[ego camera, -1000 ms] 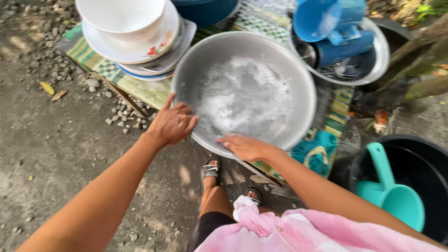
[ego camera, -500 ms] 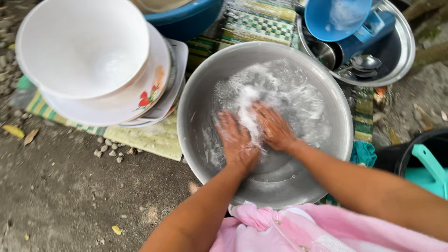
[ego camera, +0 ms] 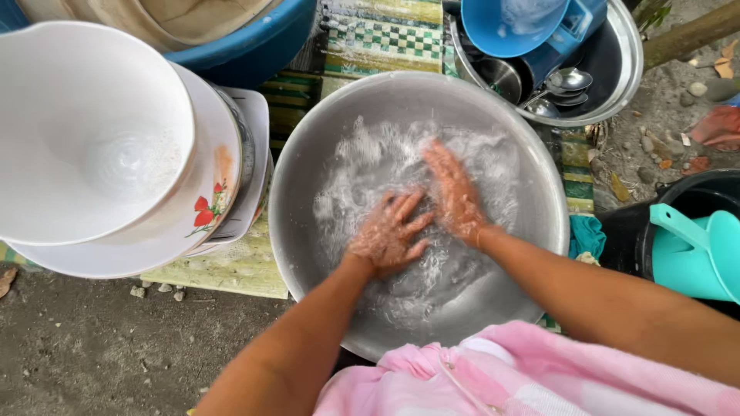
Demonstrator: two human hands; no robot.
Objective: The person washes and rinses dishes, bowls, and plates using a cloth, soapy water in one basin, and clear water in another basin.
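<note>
Fingers (ego camera: 408, 206) spread and soapy, gripping nothing, the left hand (ego camera: 388, 235) and right hand (ego camera: 455, 194) touch in a foamy steel basin (ego camera: 308, 169), right of stacked white bowls (ego camera: 85, 131).

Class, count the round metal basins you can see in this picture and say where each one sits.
2. The large metal basin sits in the middle, both hands in its soapy water. A smaller metal basin sits at top right, holding spoons and blue cups. Others may lie outside the frame.

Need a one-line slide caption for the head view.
Both hands, left hand and right hand, open in soapy water inside a large metal basin, stacked white bowls beside it.
</note>
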